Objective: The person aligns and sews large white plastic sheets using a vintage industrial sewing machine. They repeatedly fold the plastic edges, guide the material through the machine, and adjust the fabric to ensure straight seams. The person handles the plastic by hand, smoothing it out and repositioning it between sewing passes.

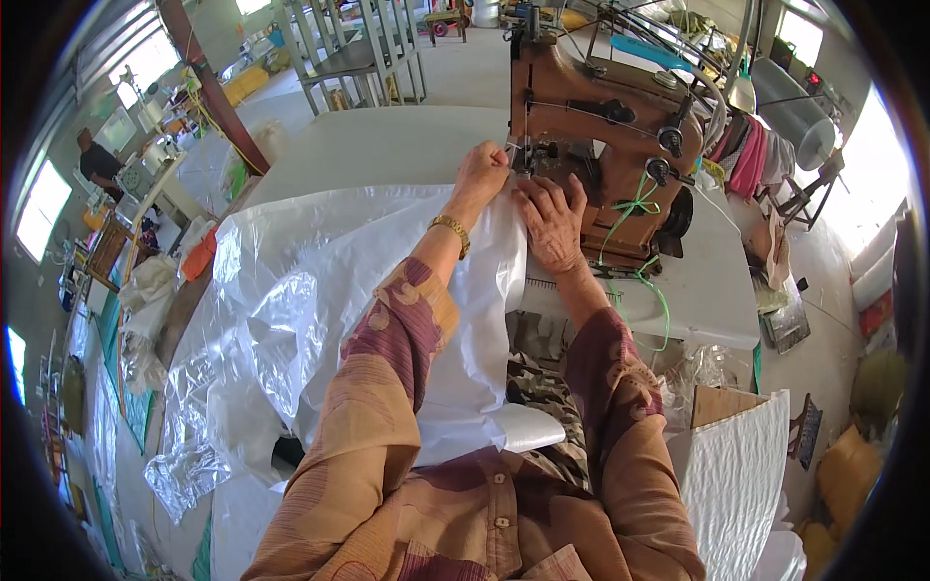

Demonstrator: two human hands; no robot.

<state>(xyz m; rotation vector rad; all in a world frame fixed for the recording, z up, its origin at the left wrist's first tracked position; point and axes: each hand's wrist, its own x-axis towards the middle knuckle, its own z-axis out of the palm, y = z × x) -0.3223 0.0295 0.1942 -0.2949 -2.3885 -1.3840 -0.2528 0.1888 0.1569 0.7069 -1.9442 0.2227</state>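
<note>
A brown sewing machine [605,126] stands on a pale table at the upper right, with thread running along its arm. My left hand [478,182] is closed beside its needle area, fingers curled in a pinch; what they hold is hidden. Just right of it, my right hand [552,223] rests low by the needle, back up, fingers spread and partly bent at the edge of the sheet. A large, shiny white plastic sheet [378,252] spreads from the needle leftward under my left arm and down over my lap. Green string [639,203] is tied to the machine's right side.
The pale worktable [387,140] extends behind the sheet. Beyond it is a grey metal chair frame [363,58]. A white-covered board [731,455] stands at the lower right. Pink and grey cloths [751,155] hang behind the machine. Another person [97,163] stands far left.
</note>
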